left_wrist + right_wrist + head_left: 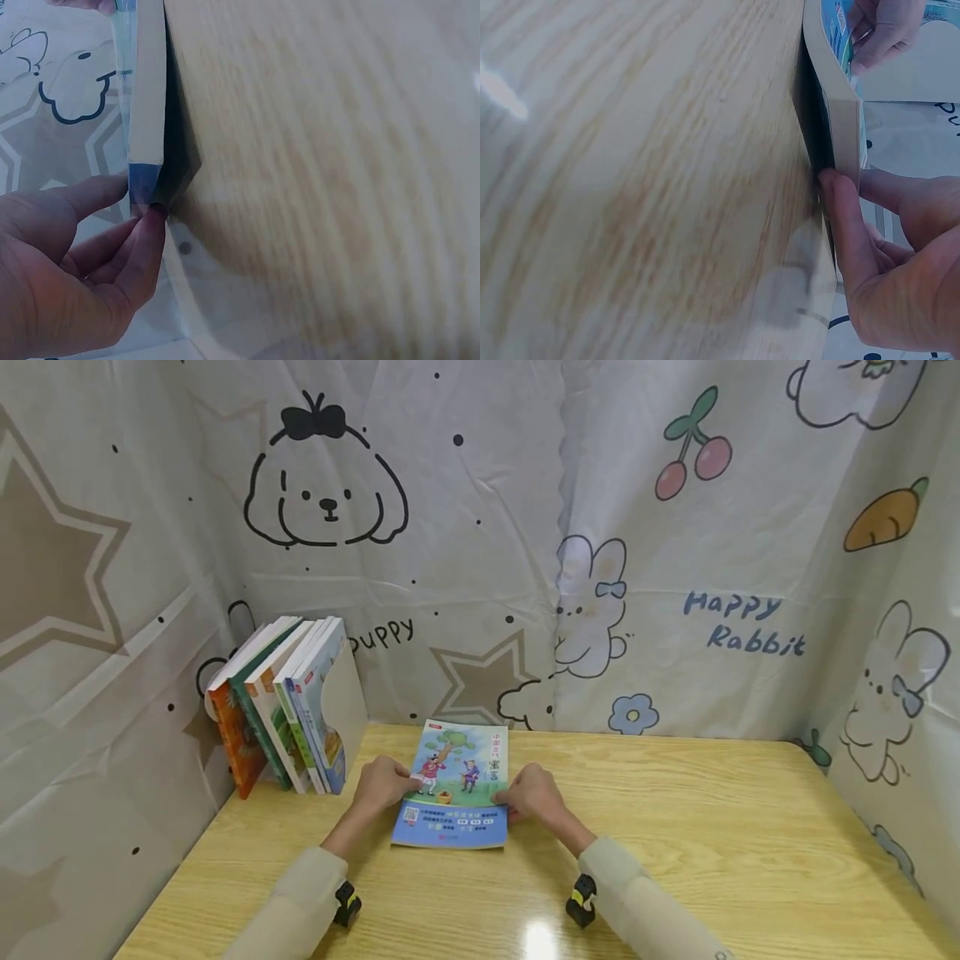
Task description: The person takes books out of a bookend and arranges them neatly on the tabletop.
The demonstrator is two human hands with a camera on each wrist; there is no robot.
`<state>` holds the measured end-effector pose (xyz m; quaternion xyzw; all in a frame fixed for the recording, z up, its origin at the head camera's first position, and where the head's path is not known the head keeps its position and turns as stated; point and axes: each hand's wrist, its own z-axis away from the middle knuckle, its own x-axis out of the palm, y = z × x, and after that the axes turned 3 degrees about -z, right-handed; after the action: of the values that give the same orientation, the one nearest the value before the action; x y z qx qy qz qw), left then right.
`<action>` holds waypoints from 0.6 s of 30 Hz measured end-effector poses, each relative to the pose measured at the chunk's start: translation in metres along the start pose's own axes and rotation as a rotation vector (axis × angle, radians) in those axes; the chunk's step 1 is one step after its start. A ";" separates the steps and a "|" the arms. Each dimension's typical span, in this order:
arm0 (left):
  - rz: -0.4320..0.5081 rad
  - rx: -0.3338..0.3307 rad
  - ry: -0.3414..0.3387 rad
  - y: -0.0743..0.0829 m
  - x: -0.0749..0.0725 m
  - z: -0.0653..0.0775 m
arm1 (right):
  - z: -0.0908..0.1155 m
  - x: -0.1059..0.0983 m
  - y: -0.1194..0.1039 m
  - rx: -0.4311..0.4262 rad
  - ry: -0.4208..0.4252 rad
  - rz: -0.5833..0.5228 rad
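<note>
Cream sleeves (645,902) occupy the near edge of the view and lead forward to both hands. Left hand (385,783) pinches the left long edge of the Chinese-fables paperback (453,789), thumb on the cover and fingertips beneath; right hand (536,793) pinches the right long edge in the same manner. Neither hand is nearer: the paperback lies directly between them, gripped around mid-length on each side. Both wrist views show a dark gap between its underside and the wooden table (720,827), so at least part is raised; whether the far edge bears on the table cannot be determined. The row of standing books (288,727) is located forward and left, on the left hand's side. The long axis runs away from the person, roughly in line with the reach. The cover faces up, picture end toward the curtain (480,568), blue band toward the person.
</note>
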<state>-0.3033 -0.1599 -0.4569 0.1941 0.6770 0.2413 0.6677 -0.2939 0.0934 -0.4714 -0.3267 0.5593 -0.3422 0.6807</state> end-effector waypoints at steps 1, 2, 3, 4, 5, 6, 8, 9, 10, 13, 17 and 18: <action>-0.006 0.004 -0.003 0.000 -0.001 0.000 | 0.000 0.000 0.000 -0.005 0.000 0.005; -0.011 0.008 -0.006 0.001 -0.001 -0.001 | -0.001 0.000 0.000 -0.007 0.000 0.012; -0.015 0.010 -0.008 0.001 -0.001 -0.002 | -0.001 -0.001 0.000 -0.009 0.001 0.018; -0.019 0.014 -0.011 0.001 -0.002 -0.002 | -0.001 -0.001 0.000 -0.009 0.001 0.021; -0.024 0.017 -0.013 0.001 -0.002 -0.003 | -0.001 -0.001 0.000 -0.007 0.002 0.025; -0.029 0.017 -0.014 0.001 -0.002 -0.003 | -0.001 -0.001 0.000 -0.006 0.003 0.027; -0.036 0.020 -0.014 0.000 -0.003 -0.005 | -0.001 -0.002 -0.001 -0.006 0.005 0.030; -0.039 0.021 -0.014 0.000 -0.003 -0.005 | -0.002 -0.002 -0.002 -0.010 0.005 0.029; -0.042 0.021 -0.012 -0.001 -0.003 -0.005 | -0.002 -0.002 -0.002 -0.014 0.005 0.029; -0.041 0.025 -0.008 -0.003 -0.003 -0.006 | -0.003 -0.001 -0.002 -0.030 0.006 0.035; -0.019 0.041 -0.011 -0.008 -0.005 -0.003 | -0.002 0.002 0.000 -0.053 0.004 0.038; -0.011 0.056 -0.003 -0.009 -0.007 -0.001 | -0.002 0.004 0.000 -0.058 -0.001 0.035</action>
<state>-0.3039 -0.1716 -0.4566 0.2093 0.6837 0.2183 0.6641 -0.2951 0.0902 -0.4737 -0.3366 0.5741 -0.3139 0.6772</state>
